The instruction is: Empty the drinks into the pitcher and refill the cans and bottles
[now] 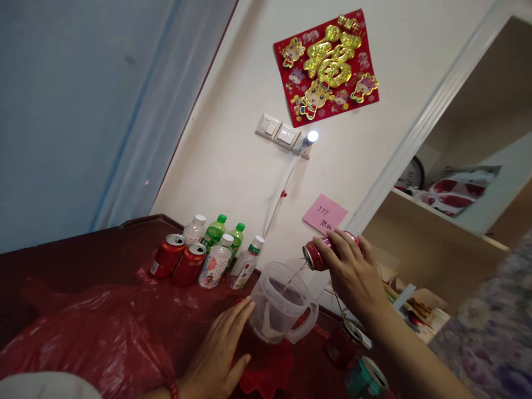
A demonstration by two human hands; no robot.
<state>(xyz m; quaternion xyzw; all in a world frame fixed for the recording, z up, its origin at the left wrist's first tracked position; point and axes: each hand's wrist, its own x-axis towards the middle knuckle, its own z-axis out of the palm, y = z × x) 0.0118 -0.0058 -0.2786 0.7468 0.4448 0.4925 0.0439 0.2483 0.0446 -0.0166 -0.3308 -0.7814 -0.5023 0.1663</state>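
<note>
My right hand (353,271) is wrapped round a red drink can (316,256), tilted on its side above a clear plastic jug (276,316). A thin stream of pale liquid runs from the can's opening into the jug, where a little liquid shows at the bottom. My left hand (224,346) lies beside the jug with its fingers stretched out; the fingertips are at the jug's left side, and whether they touch it I cannot tell. Under the jug is a red scalloped mat or dish (268,374), partly hidden.
Two red cans (189,265) stand with several bottles (215,263) at the back of the dark red table. A red plastic bag (95,332) spreads over the left side. A green can (366,379) and a dark red can (343,343) stand at right, beside shelves (449,227).
</note>
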